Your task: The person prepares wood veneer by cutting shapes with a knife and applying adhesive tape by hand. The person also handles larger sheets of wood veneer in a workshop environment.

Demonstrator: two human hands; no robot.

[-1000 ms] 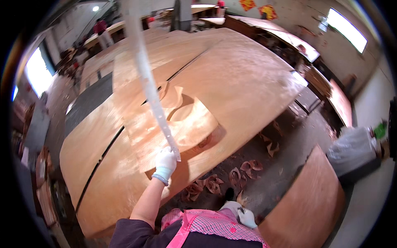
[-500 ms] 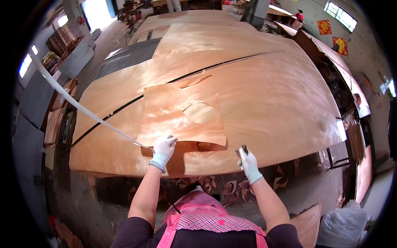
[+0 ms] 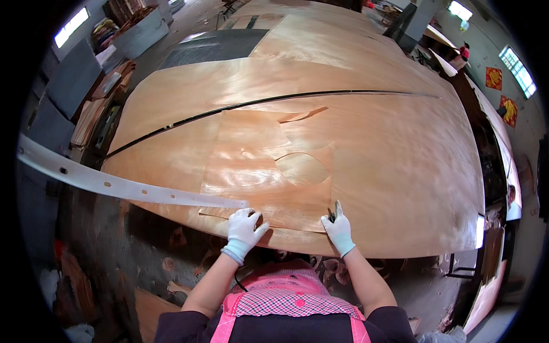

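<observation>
Veneer patch (image 3: 269, 171): centre of frame, lying flat on the big veneer sheet (image 3: 400, 171), just above both my hands.
Left hand (image 3: 243, 228): gloved, fingers curled on the end of the white strip (image 3: 126, 186); long axis runs to the left edge.
Right hand (image 3: 338, 228): gloved, pressing the patch's lower right corner, pinching a small dark tool.
Signs (image 3: 493, 78): red-yellow squares, upper right wall.

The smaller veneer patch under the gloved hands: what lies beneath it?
The veneer patch lies on a large veneer sheet, visible all around it. Whatever is directly beneath the patch is covered.
</observation>
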